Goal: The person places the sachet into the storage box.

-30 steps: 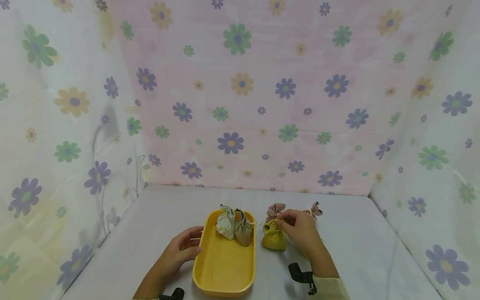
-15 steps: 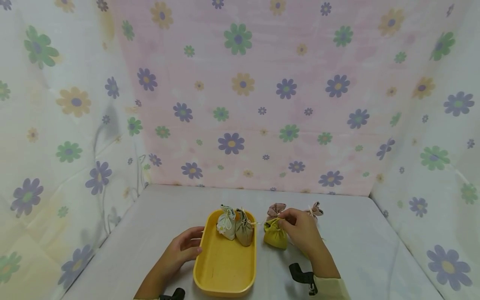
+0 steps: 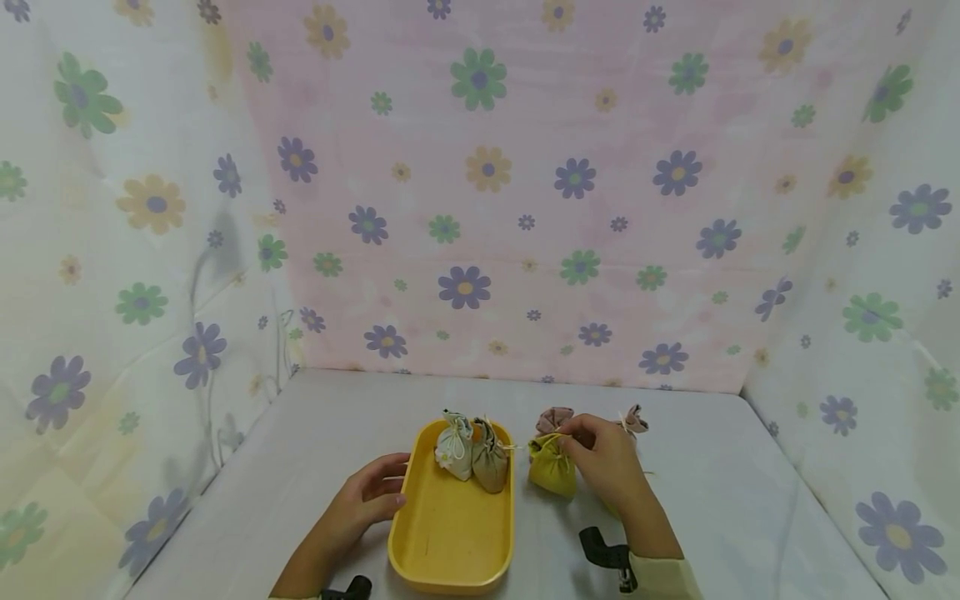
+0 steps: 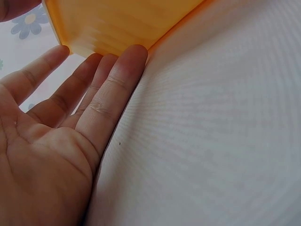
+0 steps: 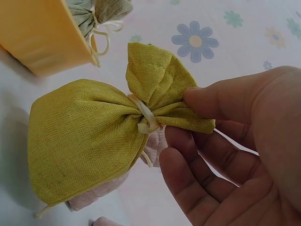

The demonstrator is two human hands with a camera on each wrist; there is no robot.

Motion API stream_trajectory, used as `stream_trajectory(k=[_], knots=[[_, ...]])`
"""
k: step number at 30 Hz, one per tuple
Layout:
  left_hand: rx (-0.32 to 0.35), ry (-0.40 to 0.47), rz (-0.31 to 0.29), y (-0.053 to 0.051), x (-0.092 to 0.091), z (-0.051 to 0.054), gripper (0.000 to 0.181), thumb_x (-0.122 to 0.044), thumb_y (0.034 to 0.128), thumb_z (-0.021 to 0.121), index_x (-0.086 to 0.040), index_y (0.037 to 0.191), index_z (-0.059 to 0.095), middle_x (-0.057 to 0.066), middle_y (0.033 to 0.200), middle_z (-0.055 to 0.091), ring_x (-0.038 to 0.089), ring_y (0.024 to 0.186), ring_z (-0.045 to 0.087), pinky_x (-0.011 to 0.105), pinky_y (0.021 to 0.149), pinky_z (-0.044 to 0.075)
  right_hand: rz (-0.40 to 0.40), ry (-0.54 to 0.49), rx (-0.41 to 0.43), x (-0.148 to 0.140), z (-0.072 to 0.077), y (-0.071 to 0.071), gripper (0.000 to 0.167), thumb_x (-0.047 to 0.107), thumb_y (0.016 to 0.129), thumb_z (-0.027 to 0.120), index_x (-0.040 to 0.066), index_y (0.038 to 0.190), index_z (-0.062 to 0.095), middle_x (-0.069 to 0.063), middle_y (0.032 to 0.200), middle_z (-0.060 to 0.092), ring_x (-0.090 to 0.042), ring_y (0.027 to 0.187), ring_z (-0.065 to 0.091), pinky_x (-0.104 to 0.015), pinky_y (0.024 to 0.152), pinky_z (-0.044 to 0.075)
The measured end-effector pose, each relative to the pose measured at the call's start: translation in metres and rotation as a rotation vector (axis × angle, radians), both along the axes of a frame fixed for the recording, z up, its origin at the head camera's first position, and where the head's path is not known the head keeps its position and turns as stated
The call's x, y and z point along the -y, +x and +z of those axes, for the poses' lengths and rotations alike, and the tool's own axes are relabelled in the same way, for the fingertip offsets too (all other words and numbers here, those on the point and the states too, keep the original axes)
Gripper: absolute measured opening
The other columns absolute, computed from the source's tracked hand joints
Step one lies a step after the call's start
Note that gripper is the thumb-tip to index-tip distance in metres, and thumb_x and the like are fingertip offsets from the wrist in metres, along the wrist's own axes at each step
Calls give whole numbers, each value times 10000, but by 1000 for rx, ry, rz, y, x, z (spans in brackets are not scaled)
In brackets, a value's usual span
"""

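Observation:
My right hand (image 3: 606, 460) pinches the gathered top of a yellow-green drawstring pouch (image 3: 552, 473) between thumb and fingers; the right wrist view shows the pouch (image 5: 84, 141) tilted, its body to the left. Left of it stands a yellow tray (image 3: 450, 533), holding a pale floral pouch (image 3: 454, 450) and a grey-brown pouch (image 3: 490, 465) side by side at its far end. My left hand (image 3: 363, 504) rests against the tray's left side, fingers extended; in the left wrist view the fingertips touch the tray wall (image 4: 122, 23).
Behind the yellow-green pouch lies a pink pouch (image 3: 555, 418), and another pink one (image 3: 635, 418) is partly hidden behind my right hand. Part of something yellow-green shows beneath my right wrist. Flower-patterned cloth (image 3: 465, 200) surrounds the table (image 3: 337, 400).
The yellow-green pouch in my right hand has tilted, its base swinging slightly right and up. My left hand keeps its place against the tray.

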State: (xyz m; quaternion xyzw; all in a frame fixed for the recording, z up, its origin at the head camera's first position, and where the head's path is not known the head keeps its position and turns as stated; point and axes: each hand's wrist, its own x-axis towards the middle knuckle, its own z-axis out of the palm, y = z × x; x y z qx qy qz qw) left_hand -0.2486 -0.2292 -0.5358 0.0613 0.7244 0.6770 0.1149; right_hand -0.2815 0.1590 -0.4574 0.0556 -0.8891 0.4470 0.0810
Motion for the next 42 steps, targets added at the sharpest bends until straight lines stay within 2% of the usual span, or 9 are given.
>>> stream_trajectory(k=[13, 29, 42], knots=[[6, 5, 15, -1, 0, -1, 626, -217, 937, 716, -126, 1513, 488, 177, 1493, 552, 321, 1293, 620, 408, 953, 606, -7, -14, -6, 0, 7, 4, 58, 153, 949, 741, 184, 998, 739, 10, 973, 716, -165, 847, 630, -221, 730, 573], [-24, 10, -6, 3, -2, 1, 641, -203, 945, 698, -85, 1528, 459, 220, 1508, 525, 358, 1312, 604, 394, 943, 610, 9, -58, -46, 1, 15, 9, 70, 138, 947, 744, 174, 1006, 747, 4, 997, 728, -168, 861, 650, -202, 756, 581], [-3, 3, 15, 0, -1, -1, 649, -227, 928, 727, -114, 1518, 482, 178, 1500, 547, 334, 1307, 611, 406, 959, 604, 46, -105, -119, -2, 26, 13, 59, 165, 954, 747, 173, 1013, 751, 12, 1017, 740, -177, 858, 673, -216, 755, 593]])
